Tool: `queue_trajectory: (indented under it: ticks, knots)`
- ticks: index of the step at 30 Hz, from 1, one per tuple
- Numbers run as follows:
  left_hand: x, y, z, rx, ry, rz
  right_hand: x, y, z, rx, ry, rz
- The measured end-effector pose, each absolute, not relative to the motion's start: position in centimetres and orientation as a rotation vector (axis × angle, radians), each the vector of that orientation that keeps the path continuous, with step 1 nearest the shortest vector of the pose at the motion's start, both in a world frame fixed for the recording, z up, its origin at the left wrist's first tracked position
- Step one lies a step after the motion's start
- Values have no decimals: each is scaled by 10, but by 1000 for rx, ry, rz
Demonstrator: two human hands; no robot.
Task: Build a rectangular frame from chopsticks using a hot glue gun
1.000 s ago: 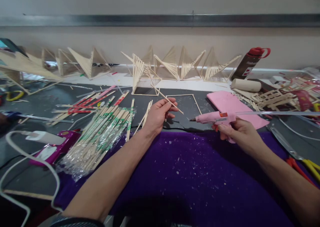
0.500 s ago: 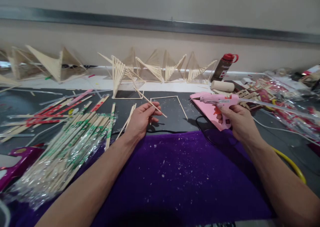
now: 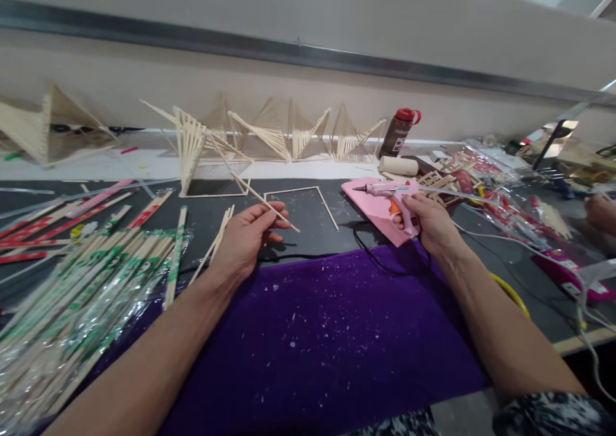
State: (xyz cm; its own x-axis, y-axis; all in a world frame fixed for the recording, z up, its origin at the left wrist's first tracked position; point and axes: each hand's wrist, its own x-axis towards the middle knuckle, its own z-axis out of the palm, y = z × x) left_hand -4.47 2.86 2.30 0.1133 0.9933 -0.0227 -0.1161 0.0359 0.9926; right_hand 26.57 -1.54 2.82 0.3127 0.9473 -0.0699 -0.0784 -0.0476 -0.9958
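Fingers of the left hand (image 3: 245, 240) pinch a thin, pale wooden stick (image 3: 267, 202) over the dark bench (image 3: 312, 221), just beyond the speckled purple cloth (image 3: 312, 333). The right hand (image 3: 430, 221) grips a smooth pink plastic glue gun (image 3: 385, 191) above a flat pink pad (image 3: 373, 213); green print on the cellophane-wrapped chopsticks (image 3: 86, 282) at the left edge is unreadable

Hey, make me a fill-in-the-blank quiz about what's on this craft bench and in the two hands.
The left hand pinches one thin wooden ____.
The right hand holds a ____ glue gun.
The cloth under both forearms is ____.
The bottle by the wall has a ____ cap.
Missing words: stick, pink, purple, red.
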Motion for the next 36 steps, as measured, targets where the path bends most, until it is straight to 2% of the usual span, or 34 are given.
queue_trajectory:
  ticks: [9,19,30,36]
  knots:
    - [-45,28,23,1151,1046,1161,261,-19,28,-1333,-1061,798]
    - [-44,27,25,1134,1021,1179,267,-13,22,-1348,-980,917]
    - [-44,26,26,1170,1044,1151,288,-5,16,-1353,-886,770]
    - [-45,26,25,1211,1034,1142,287,-12,33,-1212,-885,759]
